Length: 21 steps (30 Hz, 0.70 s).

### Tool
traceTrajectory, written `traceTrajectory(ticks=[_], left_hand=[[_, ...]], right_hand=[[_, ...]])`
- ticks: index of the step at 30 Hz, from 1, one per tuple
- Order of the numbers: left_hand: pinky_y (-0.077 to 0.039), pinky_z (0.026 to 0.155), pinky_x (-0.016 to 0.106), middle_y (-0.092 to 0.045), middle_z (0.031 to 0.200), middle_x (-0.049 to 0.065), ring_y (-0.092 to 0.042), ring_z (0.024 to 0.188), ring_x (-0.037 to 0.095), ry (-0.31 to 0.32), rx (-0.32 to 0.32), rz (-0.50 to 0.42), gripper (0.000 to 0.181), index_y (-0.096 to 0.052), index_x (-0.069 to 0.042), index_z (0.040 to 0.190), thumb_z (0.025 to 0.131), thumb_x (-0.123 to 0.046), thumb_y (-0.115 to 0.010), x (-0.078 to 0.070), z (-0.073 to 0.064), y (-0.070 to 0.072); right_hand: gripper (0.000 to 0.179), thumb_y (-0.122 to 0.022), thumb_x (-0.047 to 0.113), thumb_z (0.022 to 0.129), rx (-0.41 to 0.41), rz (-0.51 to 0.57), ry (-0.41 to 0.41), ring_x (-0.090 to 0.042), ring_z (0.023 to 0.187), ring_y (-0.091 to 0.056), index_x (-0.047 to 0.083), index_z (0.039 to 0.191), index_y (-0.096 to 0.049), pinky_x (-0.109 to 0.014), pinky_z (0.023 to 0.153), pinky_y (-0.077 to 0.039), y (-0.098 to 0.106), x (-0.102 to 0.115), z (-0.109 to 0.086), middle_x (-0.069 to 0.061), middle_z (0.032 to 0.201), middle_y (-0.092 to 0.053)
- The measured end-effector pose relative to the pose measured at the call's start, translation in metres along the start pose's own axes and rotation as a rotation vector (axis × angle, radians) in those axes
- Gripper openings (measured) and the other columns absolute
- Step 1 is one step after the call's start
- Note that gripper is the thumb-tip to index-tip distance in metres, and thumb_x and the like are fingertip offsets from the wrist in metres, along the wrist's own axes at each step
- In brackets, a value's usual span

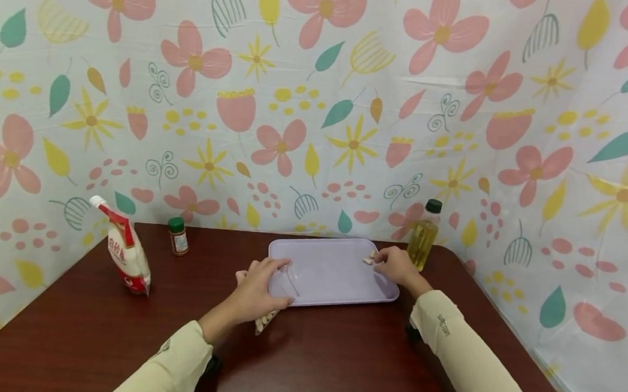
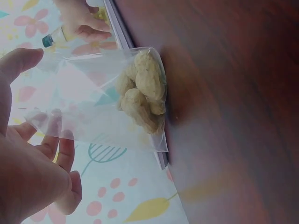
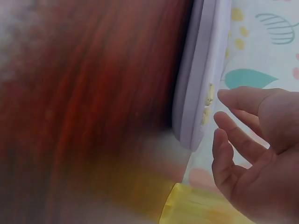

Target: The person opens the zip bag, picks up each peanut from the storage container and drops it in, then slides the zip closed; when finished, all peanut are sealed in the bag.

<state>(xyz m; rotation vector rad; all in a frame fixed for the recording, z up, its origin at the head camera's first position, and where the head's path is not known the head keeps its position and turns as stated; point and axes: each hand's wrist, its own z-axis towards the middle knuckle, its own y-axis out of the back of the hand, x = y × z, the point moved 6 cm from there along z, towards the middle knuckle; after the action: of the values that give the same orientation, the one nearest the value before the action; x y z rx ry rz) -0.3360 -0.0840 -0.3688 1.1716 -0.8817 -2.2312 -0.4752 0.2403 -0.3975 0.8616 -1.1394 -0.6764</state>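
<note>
My left hand (image 1: 258,290) holds a clear plastic bag (image 2: 86,100) by its upper part, thumb on one side and fingers on the other. Several unshelled peanuts (image 2: 148,77) lie at the bottom of the bag, which hangs by the front left edge of a pale purple tray (image 1: 325,274). Over the tray's right end is my right hand (image 1: 398,267), thumb and fingers apart. Close to its fingertips, a few peanuts (image 1: 368,260) lie on the tray. The right wrist view shows a gap between thumb and fingers, with nothing gripped there.
A bottle of yellow oil (image 1: 423,238) with a dark green cap stands just behind my right hand. To the left are a small green-capped jar (image 1: 178,237) and a red and white spouted pouch (image 1: 127,253). A flowered sheet hangs behind the dark wooden table (image 1: 347,354).
</note>
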Motion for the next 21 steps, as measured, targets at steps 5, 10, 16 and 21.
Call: traceTrajectory(ticks=[5, 10, 16, 21], left_hand=[[-0.020, 0.079, 0.051, -0.060, 0.121, 0.002, -0.047, 0.106, 0.026, -0.007, 0.009, -0.011, 0.072, -0.057, -0.012, 0.138, 0.073, -0.029, -0.084, 0.002, -0.003, -0.002], [-0.020, 0.079, 0.049, -0.059, 0.121, 0.000, -0.047, 0.105, 0.024, -0.009, 0.018, -0.020, 0.072, -0.057, -0.013, 0.139, 0.073, -0.028, -0.084, 0.002, -0.005, -0.004], [-0.021, 0.078, 0.049, -0.059, 0.122, 0.002, -0.048, 0.104, 0.025, -0.024, 0.015, 0.006, 0.073, -0.057, -0.013, 0.138, 0.072, -0.028, -0.084, 0.000, -0.006, -0.002], [-0.022, 0.078, 0.050, -0.059, 0.123, 0.002, -0.048, 0.105, 0.027, -0.033, 0.014, 0.018, 0.073, -0.057, -0.013, 0.138, 0.072, -0.029, -0.084, 0.000, -0.005, -0.001]], right_hand=[[0.022, -0.073, 0.007, 0.086, 0.040, 0.020, 0.016, -0.025, 0.086, -0.063, -0.003, 0.107, -0.073, -0.037, 0.073, -0.051, -0.006, 0.000, 0.008, -0.020, 0.112, -0.069], [0.025, -0.073, 0.006, 0.087, 0.057, 0.017, 0.035, -0.027, 0.092, -0.064, -0.003, 0.110, -0.072, -0.040, 0.076, -0.052, -0.011, 0.000, 0.013, -0.019, 0.112, -0.069], [0.027, -0.071, 0.005, 0.087, 0.098, -0.018, 0.023, -0.030, 0.099, -0.065, -0.003, 0.113, -0.071, -0.043, 0.082, -0.053, -0.018, 0.002, 0.020, -0.018, 0.109, -0.069], [0.024, -0.072, 0.008, 0.088, 0.103, -0.057, -0.023, -0.027, 0.097, -0.066, 0.000, 0.111, -0.073, -0.042, 0.083, -0.053, -0.021, 0.000, 0.023, -0.014, 0.107, -0.070]])
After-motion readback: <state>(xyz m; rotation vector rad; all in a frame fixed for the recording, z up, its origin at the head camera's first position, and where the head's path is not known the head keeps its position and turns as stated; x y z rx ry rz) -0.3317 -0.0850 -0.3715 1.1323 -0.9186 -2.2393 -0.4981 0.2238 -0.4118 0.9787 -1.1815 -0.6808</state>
